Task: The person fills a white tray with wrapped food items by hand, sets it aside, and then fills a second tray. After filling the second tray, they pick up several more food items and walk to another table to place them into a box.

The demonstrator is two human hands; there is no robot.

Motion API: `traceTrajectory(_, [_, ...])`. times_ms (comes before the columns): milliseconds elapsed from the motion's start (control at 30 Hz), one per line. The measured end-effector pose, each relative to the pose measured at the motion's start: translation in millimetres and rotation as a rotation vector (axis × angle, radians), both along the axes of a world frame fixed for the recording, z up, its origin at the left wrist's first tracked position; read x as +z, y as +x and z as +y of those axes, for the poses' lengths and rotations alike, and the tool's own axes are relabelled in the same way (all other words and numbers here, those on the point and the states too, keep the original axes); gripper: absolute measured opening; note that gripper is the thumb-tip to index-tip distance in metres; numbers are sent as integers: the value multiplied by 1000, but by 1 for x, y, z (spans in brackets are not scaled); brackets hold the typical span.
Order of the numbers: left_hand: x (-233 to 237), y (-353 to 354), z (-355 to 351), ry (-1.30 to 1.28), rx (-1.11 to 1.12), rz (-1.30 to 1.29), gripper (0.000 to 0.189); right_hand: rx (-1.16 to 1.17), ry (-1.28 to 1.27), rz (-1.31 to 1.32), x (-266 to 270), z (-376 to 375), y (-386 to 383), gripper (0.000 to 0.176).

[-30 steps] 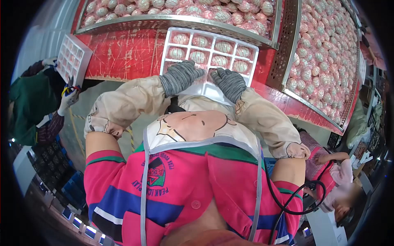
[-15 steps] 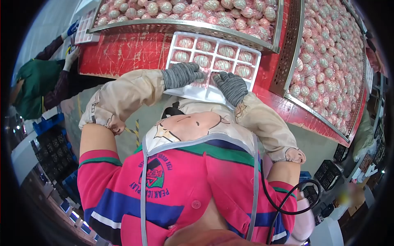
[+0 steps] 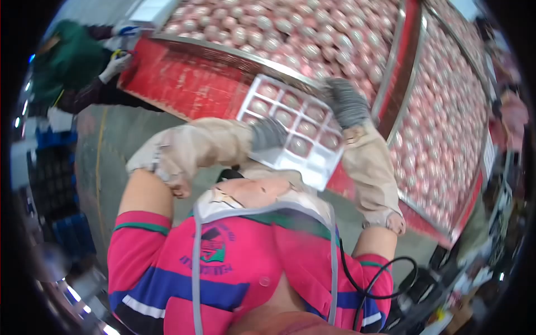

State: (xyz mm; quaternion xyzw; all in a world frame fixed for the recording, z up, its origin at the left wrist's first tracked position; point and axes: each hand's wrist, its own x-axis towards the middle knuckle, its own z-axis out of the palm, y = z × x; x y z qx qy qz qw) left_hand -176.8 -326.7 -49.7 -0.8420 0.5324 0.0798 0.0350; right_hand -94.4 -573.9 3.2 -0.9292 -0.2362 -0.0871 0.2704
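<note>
Your left hand (image 3: pixel 270 134), in a grey striped knit glove, lies over the left side of the white, rectangular, divided tray (image 3: pixel 316 174), its fingers reaching in among the compartments. They blur into the cells there, so you cannot tell from this view how far that grip is open or whether it has hold of anything. Your right hand (image 3: pixel 347 102), gloved the same way, is past the tray's far right part, at the near metal rim of the large bin (image 3: pixel 257 63) with perforated walls, its fingers towards the heap of round, pale-and-pink wrapped balls (image 3: pixel 268 44) inside. That hand is blurred as well, and how open its grip is, or what it holds, cannot be told. The tray sits at a slant on the scratched red table (image 3: pixel 184 84), between the bin and your light-coloured apron (image 3: pixel 301 209). Round pieces like those in the bin fill most of its far cells, one to a cell, while the cells along the edge nearest you show bare white. To the right, beyond a metal divider, a second bin (image 3: pixel 408 202) is heaped with the same balls. On your left, a co-worker in green (image 3: pixel 70 58) stands by the table's far end, a pale-gloved hand (image 3: pixel 114 68) near its edge.
</note>
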Motion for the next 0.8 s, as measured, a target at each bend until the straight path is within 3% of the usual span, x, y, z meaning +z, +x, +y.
traceTrajectory(33, [-7,-8,2,72,-36,-161,15,-61,-23,-68,-22,-8,32,33])
traceTrajectory(67, [-40,-6,0,72,-37,-127,16,-70,-43,-256,-38,-15,61,36])
traceTrajectory(100, [-65,-1,-2,65,-44,-86,17,-140,-77,-126,-32,-14,79,39])
traceTrajectory(167, [-44,7,1,-54,37,125,16,-114,-178,-211,-43,-11,109,40])
traceTrajectory(233, [-23,8,-8,-2,168,197,16,-302,-346,212,-29,1,119,41])
traceTrajectory(300, [-19,12,-10,39,284,276,17,-342,-453,244,-41,10,143,47])
traceTrajectory(367, [-23,9,-9,48,217,259,18,-624,108,401,-94,2,175,62])
traceTrajectory(400, [-24,10,-10,93,186,235,18,-605,825,885,-29,19,143,72])
traceTrajectory(433, [-24,9,-7,93,182,240,18,-612,825,889,-37,12,146,72])
traceTrajectory(500, [-25,0,-3,-74,299,149,17,-261,-252,189,-64,-7,147,67])
traceTrajectory(533, [-31,-1,-2,-40,223,62,15,-239,-8,55,-69,-7,144,68])
traceTrajectory(567, [-69,2,-3,-115,253,100,17,-235,225,-82,-71,-12,140,70])
traceTrajectory(600, [-19,-6,7,-206,155,-101,12,-217,343,60,-67,-15,135,66])
traceTrajectory(633, [-29,-7,4,-158,166,-74,14,-210,460,198,-57,-22,116,62])
traceTrajectory(667, [-73,-3,6,-265,141,42,15,-272,423,222,-32,-23,76,62])
traceTrajectory(733, [-22,-3,3,-90,169,120,19,-175,1169,842,19,-8,8,52])
traceTrajectory(767, [-11,-4,4,-60,189,138,21,-106,1025,755,10,-19,-15,41])
traceTrajectory(800, [-9,-6,6,-49,195,116,23,-158,964,899,24,-20,-47,41])
